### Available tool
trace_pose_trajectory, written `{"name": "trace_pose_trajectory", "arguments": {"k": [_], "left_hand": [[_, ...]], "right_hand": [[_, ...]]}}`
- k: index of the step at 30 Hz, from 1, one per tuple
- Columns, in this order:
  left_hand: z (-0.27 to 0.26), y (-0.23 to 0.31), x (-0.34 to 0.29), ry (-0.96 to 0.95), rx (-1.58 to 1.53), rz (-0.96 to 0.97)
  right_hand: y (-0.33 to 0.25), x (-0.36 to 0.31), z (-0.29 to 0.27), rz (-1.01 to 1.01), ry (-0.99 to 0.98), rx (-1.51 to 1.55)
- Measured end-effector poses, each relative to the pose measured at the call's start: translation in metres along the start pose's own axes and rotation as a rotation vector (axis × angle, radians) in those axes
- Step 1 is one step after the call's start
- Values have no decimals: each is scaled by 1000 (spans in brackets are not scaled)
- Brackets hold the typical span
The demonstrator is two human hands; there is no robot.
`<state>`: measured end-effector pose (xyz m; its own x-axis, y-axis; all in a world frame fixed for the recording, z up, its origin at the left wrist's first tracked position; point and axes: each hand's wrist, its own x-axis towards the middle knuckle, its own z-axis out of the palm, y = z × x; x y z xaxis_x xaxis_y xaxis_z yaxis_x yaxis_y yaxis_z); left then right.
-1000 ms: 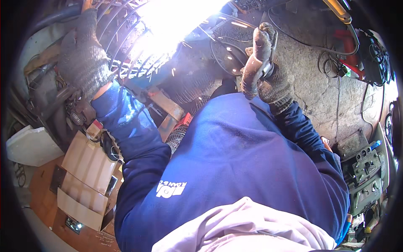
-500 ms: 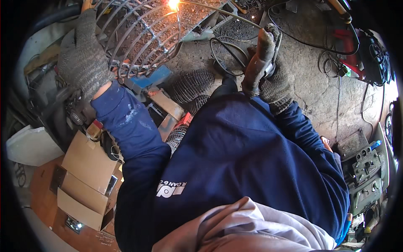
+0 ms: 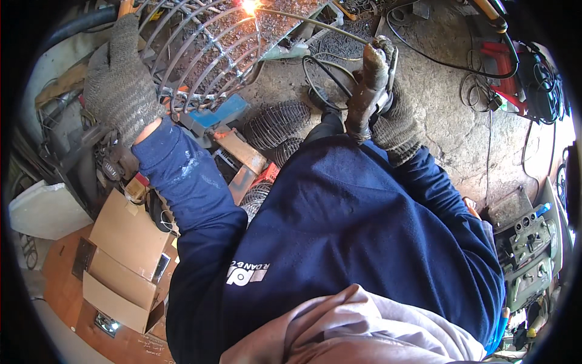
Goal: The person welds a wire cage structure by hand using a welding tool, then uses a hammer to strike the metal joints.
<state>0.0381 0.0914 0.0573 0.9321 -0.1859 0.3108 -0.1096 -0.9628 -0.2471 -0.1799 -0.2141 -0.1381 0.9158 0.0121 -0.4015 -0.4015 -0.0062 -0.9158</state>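
Note:
My right hand (image 3: 397, 124), in a grey knitted glove, is closed around a worn welding electrode holder (image 3: 367, 91). From its jaws a long thin welding rod (image 3: 315, 21) runs left to a bright arc (image 3: 250, 6) on the rim of a curved cage of metal bars (image 3: 209, 45). Beside the cage's left side is my left hand (image 3: 124, 91), also gloved, its visible fingers stretched out. One fingertip points up toward an orange-brown handle-like piece (image 3: 125, 7) at the top edge. What lies under the left palm is hidden.
Under the cage is a rust-strewn slab (image 3: 285, 30). Coiled wire pieces (image 3: 276, 124) and a blue metal object (image 3: 221, 115) lie near my legs. Cables (image 3: 330, 70) cross the concrete floor. A red-and-black machine (image 3: 515, 79) stands right; an open cardboard box (image 3: 124, 261) is at lower left.
My right hand and the electrode holder have shifted slightly left and down, and the rod's holder end with them. The arc stays at nearly the same spot; my left hand has barely moved.

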Motion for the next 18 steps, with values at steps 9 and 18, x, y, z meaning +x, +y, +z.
{"name": "trace_pose_trajectory", "arguments": {"k": [9, 18], "left_hand": [[-4, 3, 1, 20, 136, 58], [-22, 30, 2, 74, -117, -175]], "right_hand": [[-8, -2, 1, -170, 76, -92], [-18, -7, -5, -127, -42, -35]]}}
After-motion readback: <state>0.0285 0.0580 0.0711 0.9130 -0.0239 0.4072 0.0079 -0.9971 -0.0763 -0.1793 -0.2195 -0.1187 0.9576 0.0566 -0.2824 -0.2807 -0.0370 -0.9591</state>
